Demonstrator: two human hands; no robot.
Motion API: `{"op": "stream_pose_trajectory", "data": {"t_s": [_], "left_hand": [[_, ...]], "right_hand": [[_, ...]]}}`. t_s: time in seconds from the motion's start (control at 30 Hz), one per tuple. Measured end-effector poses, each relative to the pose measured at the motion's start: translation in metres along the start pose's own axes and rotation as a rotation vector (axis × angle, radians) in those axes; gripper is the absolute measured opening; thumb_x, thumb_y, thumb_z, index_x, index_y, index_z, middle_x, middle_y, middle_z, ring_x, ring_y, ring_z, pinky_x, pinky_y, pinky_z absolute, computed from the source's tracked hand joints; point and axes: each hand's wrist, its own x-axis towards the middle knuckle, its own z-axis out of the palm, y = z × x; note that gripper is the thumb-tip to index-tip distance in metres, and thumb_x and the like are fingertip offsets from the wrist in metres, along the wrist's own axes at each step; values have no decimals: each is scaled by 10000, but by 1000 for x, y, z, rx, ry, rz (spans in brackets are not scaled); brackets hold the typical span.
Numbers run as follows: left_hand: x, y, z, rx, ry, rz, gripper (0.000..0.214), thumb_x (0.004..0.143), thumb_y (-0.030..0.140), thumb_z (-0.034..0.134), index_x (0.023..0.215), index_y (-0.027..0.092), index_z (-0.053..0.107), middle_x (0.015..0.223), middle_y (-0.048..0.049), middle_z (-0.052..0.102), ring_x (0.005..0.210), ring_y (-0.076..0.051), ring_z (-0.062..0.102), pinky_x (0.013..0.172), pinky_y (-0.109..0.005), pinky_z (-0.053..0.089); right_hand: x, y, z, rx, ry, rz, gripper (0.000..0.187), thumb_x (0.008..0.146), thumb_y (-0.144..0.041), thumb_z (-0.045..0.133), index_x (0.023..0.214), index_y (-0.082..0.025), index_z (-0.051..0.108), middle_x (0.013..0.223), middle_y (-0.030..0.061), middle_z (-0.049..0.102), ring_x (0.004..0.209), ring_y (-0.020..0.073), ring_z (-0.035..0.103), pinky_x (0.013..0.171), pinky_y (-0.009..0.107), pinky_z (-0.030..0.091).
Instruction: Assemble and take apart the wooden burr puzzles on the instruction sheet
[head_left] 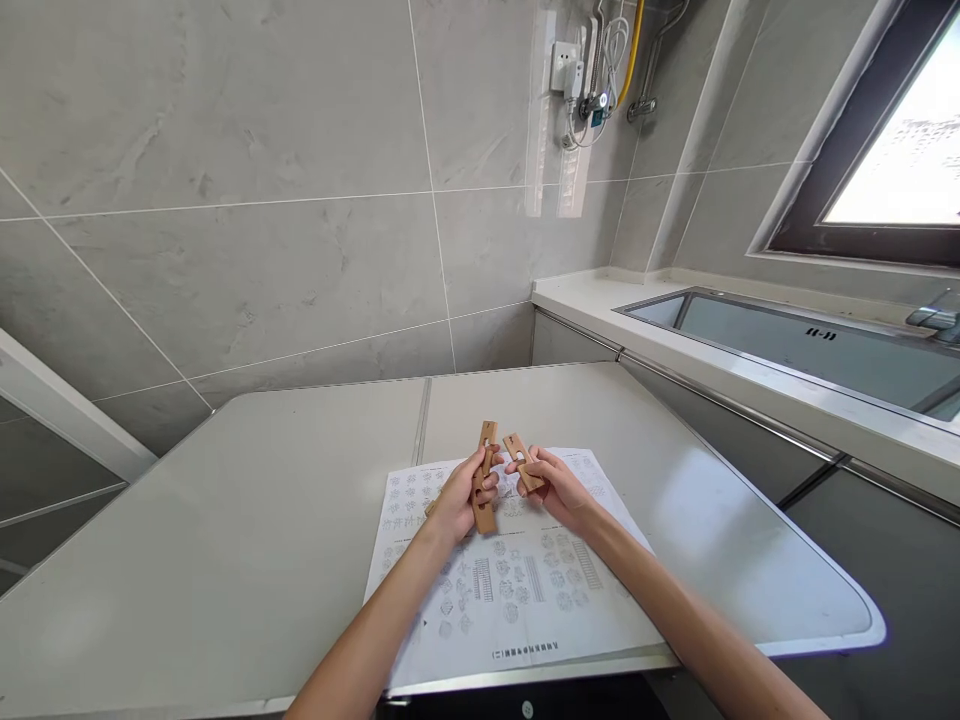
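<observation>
My left hand (459,497) is closed round a long notched wooden puzzle bar (485,476), held nearly upright above the paper. My right hand (556,487) pinches a shorter wooden puzzle piece (522,460) whose upper end tilts toward the bar. The two pieces almost touch between my hands. Under both hands lies a printed instruction sheet (517,580) covered with small diagrams. Another bit of wood seems to peek out beside my left wrist; I cannot tell what it is.
The sheet lies on a pale grey folding table (247,520) with a seam down the middle. To the right are a white counter and a steel sink (810,345) with a tap. A grey tiled wall, a socket with cables and a window stand behind.
</observation>
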Motion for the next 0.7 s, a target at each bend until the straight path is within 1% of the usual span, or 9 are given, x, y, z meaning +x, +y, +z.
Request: {"op": "stream_pose_trajectory", "data": {"t_s": [0.1, 0.17, 0.2, 0.27, 0.37, 0.43, 0.5, 0.6, 0.7], "left_hand": [[3, -1, -4, -77, 9, 4, 245, 994, 332, 731, 1146, 140, 709, 974, -44, 666, 521, -21, 444, 389, -129, 345], [5, -2, -6, -116, 11, 8, 220, 1001, 309, 719, 1144, 142, 707, 977, -46, 665, 531, -29, 461, 389, -135, 355], [5, -2, -6, -132, 9, 12, 212, 999, 299, 720, 1142, 143, 706, 975, -47, 664, 536, -33, 470, 390, -140, 361], [5, -2, -6, -159, 2, 23, 204, 989, 286, 731, 1133, 144, 707, 968, -46, 659, 550, -40, 487, 401, -150, 381], [4, -2, -3, -185, -3, 62, 201, 976, 280, 751, 1121, 149, 706, 947, -33, 645, 566, -41, 491, 421, -151, 396], [2, -1, -1, -188, -1, 96, 203, 969, 287, 759, 1119, 160, 704, 928, -19, 635, 560, -38, 474, 417, -148, 381], [1, -1, 0, -175, -2, 125, 216, 964, 304, 763, 1122, 170, 701, 919, -12, 632, 555, -39, 458, 412, -150, 365], [-1, -2, 3, -125, -6, 144, 247, 957, 339, 766, 1122, 167, 699, 918, -15, 631, 568, -44, 462, 429, -152, 365], [-3, -5, 6, -29, -11, 135, 308, 939, 386, 781, 1118, 149, 699, 909, -23, 635, 572, -48, 468, 441, -157, 358]], "right_hand": [[-2, -2, 1, 15, -31, 49, 346, 794, -320, 834, 966, -248, 543, 931, 34, 748, 621, 152, 623, 512, 258, 372], [-4, -3, 3, 13, -61, 79, 386, 808, -313, 817, 1107, -247, 581, 910, 26, 732, 619, 150, 601, 526, 267, 411], [-4, -3, 4, 8, -80, 95, 402, 807, -309, 816, 1136, -237, 597, 901, 25, 718, 621, 148, 587, 531, 271, 428], [-6, -4, 7, -3, -114, 122, 363, 803, -309, 824, 1093, -211, 630, 852, 11, 664, 605, 130, 528, 519, 267, 430], [-7, -5, 9, -15, -131, 139, 307, 824, -359, 848, 968, -201, 628, 722, -51, 492, 553, 91, 352, 456, 225, 311], [-8, -5, 9, -23, -123, 136, 365, 834, -430, 871, 880, -210, 583, 659, -88, 365, 537, 82, 232, 436, 215, 210], [-7, -5, 9, -24, -110, 130, 453, 835, -521, 876, 831, -220, 538, 638, -108, 283, 537, 80, 157, 435, 216, 150], [-5, -5, 8, 4, -81, 112, 506, 873, -681, 782, 896, -231, 553, 671, -98, 289, 538, 84, 122, 436, 218, 102], [-3, -4, 8, 45, -55, 91, 527, 907, -762, 681, 1022, -255, 596, 732, -67, 383, 530, 89, 187, 447, 219, 133]]}}
